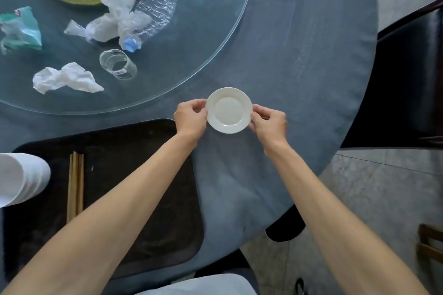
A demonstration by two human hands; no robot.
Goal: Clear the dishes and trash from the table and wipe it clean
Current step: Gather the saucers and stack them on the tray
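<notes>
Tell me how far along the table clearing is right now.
Partly done: chopsticks and white bowls already sit on the black tray. In hand: left hand and right hand each pinch the white saucer by its rim. Left: crushed bottle, plastic cup, tissues and green wrapper on the glass turntable. No wiping cloth visible.
</notes>
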